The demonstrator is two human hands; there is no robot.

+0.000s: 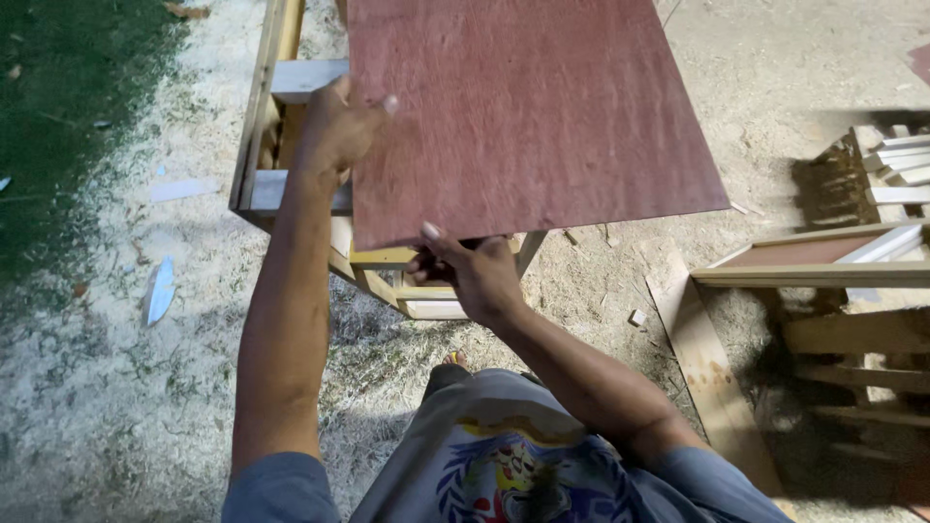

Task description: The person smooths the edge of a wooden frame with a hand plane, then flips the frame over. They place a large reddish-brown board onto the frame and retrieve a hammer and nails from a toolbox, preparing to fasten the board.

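A reddish-brown plywood sheet [528, 107] is held up over a pale wooden frame [291, 136] that stands on a sawdust-covered floor [116, 416]. The sheet runs away from the person: its long axis goes from the near edge, just in front of the body, toward the far side of the scene, and it tilts so that the near edge sits low.

The left hand [334, 131] is clamped on the sheet's left edge, thumb on the top face and the other fingers hidden behind the board. The right hand [475, 271] is closed on the near edge close to its left corner, thumb tip showing on top and the fingers curled underneath. Both hands sit at the sheet's near-left corner, so most of the board extends to the right and far from them, unsupported on that side. The right hand is the nearer of the two to the body; the left is farther out, along the side edge.

The wooden frame lies directly below and partly behind the sheet; how much of the frame the board covers cannot be told. To the right, well apart, stand a second frame with a brown panel [814, 257] and a stack of timber pieces [891, 160]. A loose plank [712, 378] lies on the floor near the right.
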